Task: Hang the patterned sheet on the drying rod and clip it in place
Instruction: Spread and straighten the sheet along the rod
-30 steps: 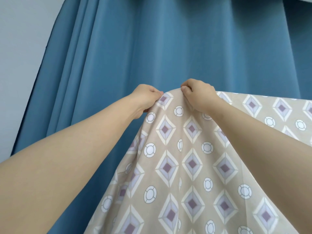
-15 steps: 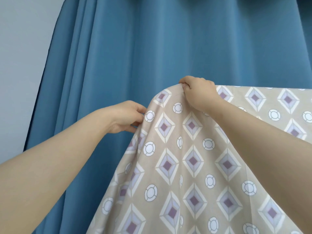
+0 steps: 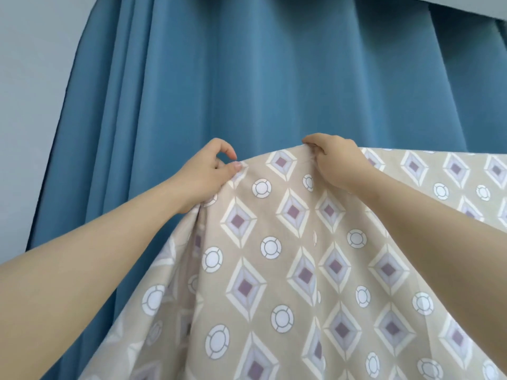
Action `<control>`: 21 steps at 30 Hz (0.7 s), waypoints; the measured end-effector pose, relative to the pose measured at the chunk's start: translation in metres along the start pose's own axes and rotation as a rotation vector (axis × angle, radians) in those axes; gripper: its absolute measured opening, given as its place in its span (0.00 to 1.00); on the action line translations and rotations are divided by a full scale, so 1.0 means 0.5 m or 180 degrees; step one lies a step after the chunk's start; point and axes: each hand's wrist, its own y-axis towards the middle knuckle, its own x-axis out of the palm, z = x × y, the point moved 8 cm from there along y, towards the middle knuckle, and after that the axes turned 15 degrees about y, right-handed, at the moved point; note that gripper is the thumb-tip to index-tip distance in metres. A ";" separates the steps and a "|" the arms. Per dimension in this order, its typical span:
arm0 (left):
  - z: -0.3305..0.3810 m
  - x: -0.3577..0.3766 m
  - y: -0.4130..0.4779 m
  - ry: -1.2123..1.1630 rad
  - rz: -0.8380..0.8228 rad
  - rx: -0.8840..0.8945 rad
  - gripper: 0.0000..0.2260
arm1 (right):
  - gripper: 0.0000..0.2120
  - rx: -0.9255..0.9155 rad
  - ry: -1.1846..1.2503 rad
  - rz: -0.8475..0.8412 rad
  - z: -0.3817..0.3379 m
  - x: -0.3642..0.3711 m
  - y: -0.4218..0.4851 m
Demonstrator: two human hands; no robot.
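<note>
Blue pleated curtain point(image 3: 247, 78) fills the background. We find our left hand point(image 3: 205, 174) gripping the beige diamond-patterned fabric sheet point(image 3: 274, 272) at its edge, right hand point(image 3: 334, 163) grasping its top fold.

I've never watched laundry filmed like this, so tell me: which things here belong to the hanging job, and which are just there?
Part of the job:
patterned sheet
left hand, pinching the sheet's top edge
right hand, holding the top edge
(no rod or clips in view)

Just there:
blue curtain
grey wall
</note>
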 end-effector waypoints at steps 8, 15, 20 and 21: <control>0.007 -0.031 0.012 0.0339 0.0084 0.0135 0.06 | 0.22 -0.0158 -0.0030 0.0081 -0.010 -0.005 -0.001; 0.051 -0.023 0.026 0.0460 0.0375 0.0142 0.09 | 0.21 -0.0128 0.0090 0.0411 0.022 -0.033 0.001; 0.077 -0.024 0.036 0.0623 0.0530 0.0083 0.08 | 0.19 -0.0186 0.0112 0.0389 0.026 -0.061 0.017; 0.081 -0.023 0.039 0.0723 0.0563 0.0056 0.08 | 0.20 -0.0140 0.0194 0.0388 0.028 -0.068 0.020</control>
